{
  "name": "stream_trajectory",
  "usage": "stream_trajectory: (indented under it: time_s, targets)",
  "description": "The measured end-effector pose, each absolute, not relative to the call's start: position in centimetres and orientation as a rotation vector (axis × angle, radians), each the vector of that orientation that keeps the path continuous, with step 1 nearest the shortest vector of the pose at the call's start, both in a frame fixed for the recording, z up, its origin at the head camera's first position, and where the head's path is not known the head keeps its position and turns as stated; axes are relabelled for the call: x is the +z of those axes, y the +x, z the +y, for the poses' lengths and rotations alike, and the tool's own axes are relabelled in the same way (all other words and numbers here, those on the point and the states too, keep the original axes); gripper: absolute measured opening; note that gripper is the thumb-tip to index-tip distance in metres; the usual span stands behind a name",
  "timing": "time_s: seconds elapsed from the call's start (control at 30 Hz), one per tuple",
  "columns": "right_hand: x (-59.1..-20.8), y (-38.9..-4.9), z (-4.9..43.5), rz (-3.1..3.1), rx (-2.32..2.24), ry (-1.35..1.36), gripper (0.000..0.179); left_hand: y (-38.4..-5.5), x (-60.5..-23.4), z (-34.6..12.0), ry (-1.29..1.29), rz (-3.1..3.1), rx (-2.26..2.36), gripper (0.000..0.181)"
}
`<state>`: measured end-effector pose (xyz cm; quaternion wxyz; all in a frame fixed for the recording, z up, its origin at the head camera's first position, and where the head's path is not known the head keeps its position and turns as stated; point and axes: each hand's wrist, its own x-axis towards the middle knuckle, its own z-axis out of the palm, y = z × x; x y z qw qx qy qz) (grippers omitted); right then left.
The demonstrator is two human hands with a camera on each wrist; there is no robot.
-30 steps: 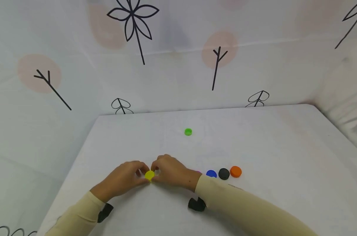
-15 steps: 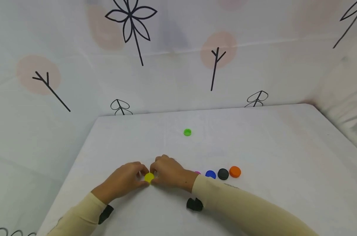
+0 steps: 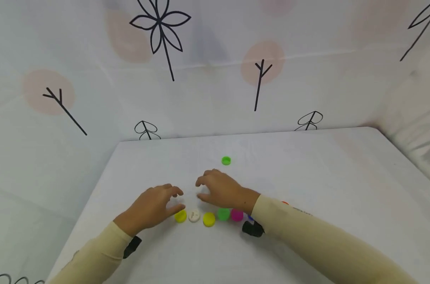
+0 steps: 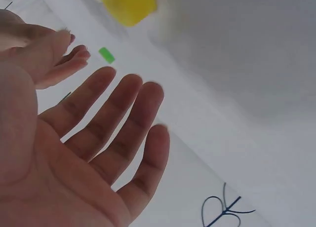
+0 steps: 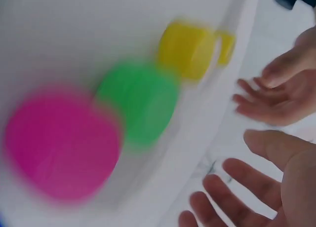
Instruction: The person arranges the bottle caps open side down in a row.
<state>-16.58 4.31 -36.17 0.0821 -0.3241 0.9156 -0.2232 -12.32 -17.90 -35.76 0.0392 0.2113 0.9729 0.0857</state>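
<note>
A row of round bottle caps lies on the white table. From the left come a yellow cap (image 3: 180, 216), a white cap (image 3: 194, 215), another yellow cap (image 3: 209, 219), a green cap (image 3: 223, 214) and a magenta cap (image 3: 237, 215). My left hand (image 3: 151, 209) hovers by the leftmost yellow cap, fingers apart and holding nothing. Above the middle of the row is my right hand (image 3: 225, 191), its fingers loosely bent around nothing. The right forearm covers most of a blue cap (image 3: 250, 217) and an orange cap (image 3: 285, 203).
A bright green cap (image 3: 226, 160) sits alone farther back on the table (image 3: 307, 165). Behind the table hangs a white cloth (image 3: 207, 94) printed with black plant drawings. Dark wrist mounts (image 3: 253, 228) are strapped under both sleeves.
Both hands have released the leftmost yellow cap and lifted off it. My right hand moved right and away from me, uncovering the white, second yellow and green caps.
</note>
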Motion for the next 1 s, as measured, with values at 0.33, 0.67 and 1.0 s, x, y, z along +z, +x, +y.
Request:
stream_trajectory:
  time_s: [0.33, 0.67, 1.0]
  targets:
    - [-36.6, -21.3, 9.3, 3.021, -0.499, -0.809, 0.044, -16.4, -34.3, -13.3, 0.721, 3.008, 0.260, 0.036]
    - [-38.0, -23.7, 10.9, 2.875, -0.422, -0.591, 0.060, -20.8, -34.4, -9.1, 0.639, 2.896, 0.254, 0.045]
    - [-38.0, -24.5, 10.6, 2.821, -0.490, -0.610, 0.054, -23.4, -36.0, -6.8, 0.591, 2.863, 0.110, 0.054]
